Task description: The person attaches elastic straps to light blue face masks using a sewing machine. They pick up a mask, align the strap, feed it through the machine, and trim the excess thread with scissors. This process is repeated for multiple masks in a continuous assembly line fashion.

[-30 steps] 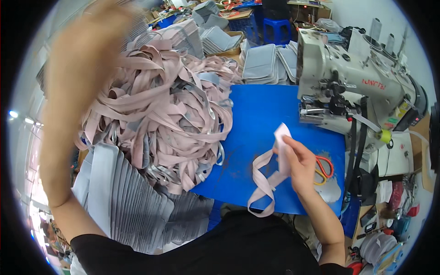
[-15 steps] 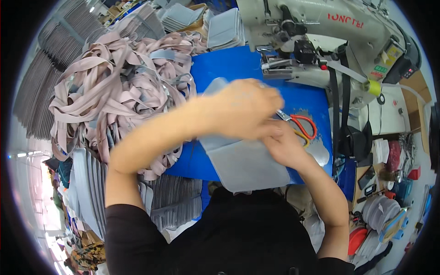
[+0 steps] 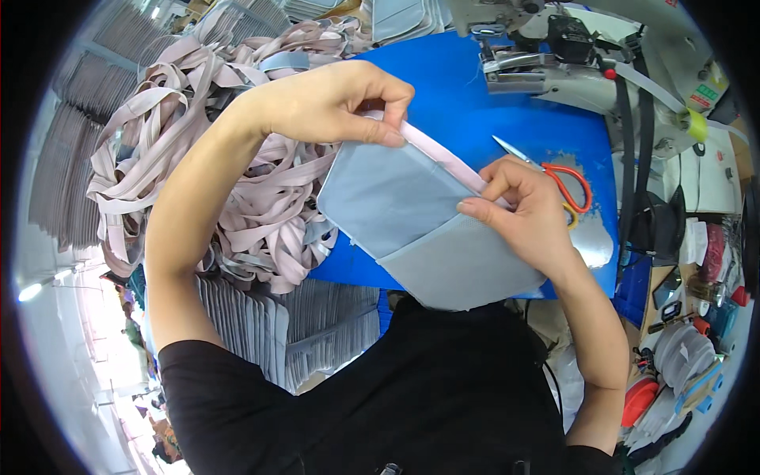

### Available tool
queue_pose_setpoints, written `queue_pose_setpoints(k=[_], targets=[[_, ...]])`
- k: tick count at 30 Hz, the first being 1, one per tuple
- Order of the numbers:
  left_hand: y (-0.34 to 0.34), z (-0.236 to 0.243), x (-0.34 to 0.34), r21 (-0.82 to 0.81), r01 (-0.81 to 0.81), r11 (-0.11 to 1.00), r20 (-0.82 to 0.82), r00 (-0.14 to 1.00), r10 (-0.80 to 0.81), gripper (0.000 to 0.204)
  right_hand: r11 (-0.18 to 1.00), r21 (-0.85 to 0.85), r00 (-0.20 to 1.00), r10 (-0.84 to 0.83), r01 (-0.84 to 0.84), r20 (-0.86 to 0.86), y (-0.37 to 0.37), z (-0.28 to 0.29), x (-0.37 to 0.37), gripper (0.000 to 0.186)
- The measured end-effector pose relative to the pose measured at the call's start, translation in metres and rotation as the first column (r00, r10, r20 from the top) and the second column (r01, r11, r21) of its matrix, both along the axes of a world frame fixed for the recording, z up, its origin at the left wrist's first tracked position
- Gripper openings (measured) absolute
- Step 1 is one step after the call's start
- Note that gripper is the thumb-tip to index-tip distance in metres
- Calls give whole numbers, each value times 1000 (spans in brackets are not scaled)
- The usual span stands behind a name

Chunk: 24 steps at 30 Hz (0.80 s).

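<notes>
A grey fabric panel (image 3: 404, 190) with rounded corners is held up over the blue worktop (image 3: 459, 95), its near edge close to my body. Along its upper right edge runs a pale pink fabric strip (image 3: 443, 157). My left hand (image 3: 356, 103) pinches the far corner, where the strip lies against the panel. With thumb and fingers closed, my right hand (image 3: 526, 210) grips the same edge farther right. Just beyond my right hand lie scissors (image 3: 568, 186) with red and yellow handles, their blades parted from neither hand's grip.
A heap of pink and grey strips (image 3: 190, 119) covers the left side. Stacked grey panels (image 3: 332, 324) stand below it, with more panels (image 3: 404, 17) at the back. A sewing machine (image 3: 578, 87) occupies the far right, beside a cluttered shelf (image 3: 657, 317).
My hands were together above the panel, blurred; now they are spread along its edge. The panel has been lifted and tilted, and the pink strip shows. The head view has shifted.
</notes>
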<state>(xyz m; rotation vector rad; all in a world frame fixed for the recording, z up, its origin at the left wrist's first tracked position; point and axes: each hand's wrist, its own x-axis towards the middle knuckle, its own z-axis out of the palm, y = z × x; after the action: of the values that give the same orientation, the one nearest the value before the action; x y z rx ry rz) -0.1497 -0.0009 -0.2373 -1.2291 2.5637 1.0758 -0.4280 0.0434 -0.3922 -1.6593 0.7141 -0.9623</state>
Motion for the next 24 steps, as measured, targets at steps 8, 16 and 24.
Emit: queue_pose_setpoints(k=[8, 16, 24], targets=[[13, 1, 9, -165, -89, 982, -125, 990, 68, 20, 961, 259, 992, 78, -102, 103, 6, 6, 3, 18], [19, 1, 6, -233, -104, 967, -177, 982, 62, 20, 985, 169, 998, 45, -39, -35, 11, 6, -5, 16], [11, 1, -2, -239, -118, 964, -176, 982, 76, 21, 982, 188, 1000, 9, -4, -27, 9, 5, -6, 16]])
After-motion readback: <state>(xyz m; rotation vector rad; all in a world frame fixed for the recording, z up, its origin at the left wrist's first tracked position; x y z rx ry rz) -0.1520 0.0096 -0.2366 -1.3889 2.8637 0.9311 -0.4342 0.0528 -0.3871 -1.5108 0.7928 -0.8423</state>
